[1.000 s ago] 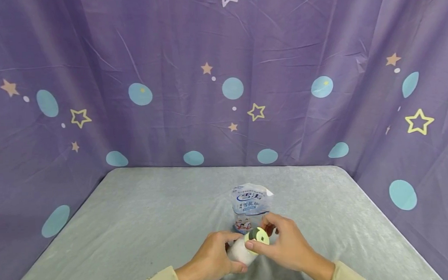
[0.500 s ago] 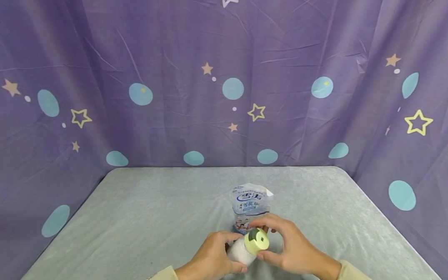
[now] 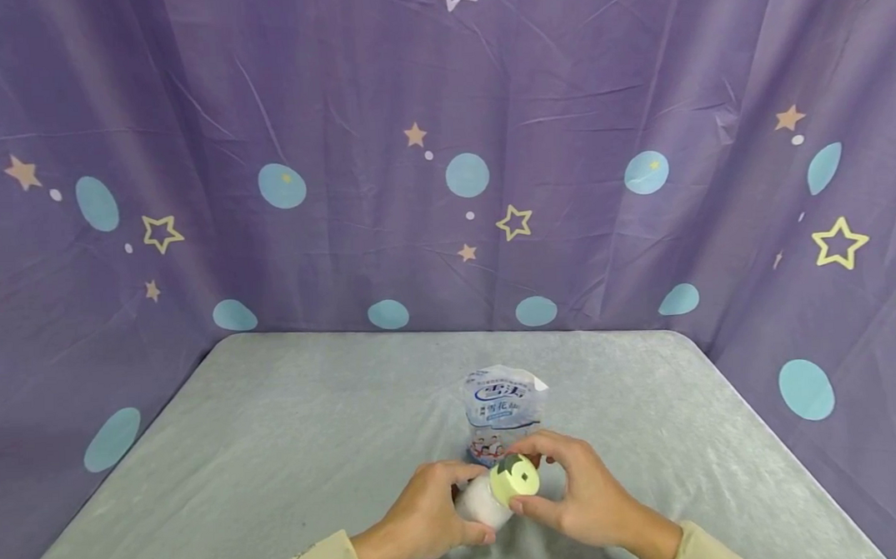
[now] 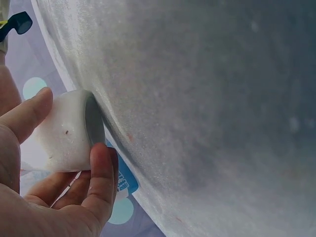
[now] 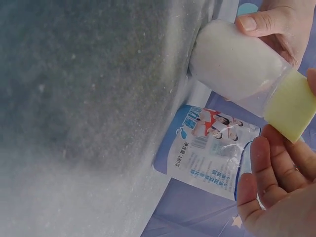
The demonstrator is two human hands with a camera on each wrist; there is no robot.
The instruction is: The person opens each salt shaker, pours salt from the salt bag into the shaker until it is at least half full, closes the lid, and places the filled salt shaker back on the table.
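Grey table — purple star-patterned curtain behind, perhaps wrapping round.

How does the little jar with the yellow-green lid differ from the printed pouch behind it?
The jar is a clear, rigid cylinder packed with white powder; the pouch is a soft printed packet, blue and white.
The jar is tilted and held by both hands, the left hand round its body and the right hand at its lid; the pouch stands upright on the table, untouched.
The jar is capped; the pouch's top looks torn open.
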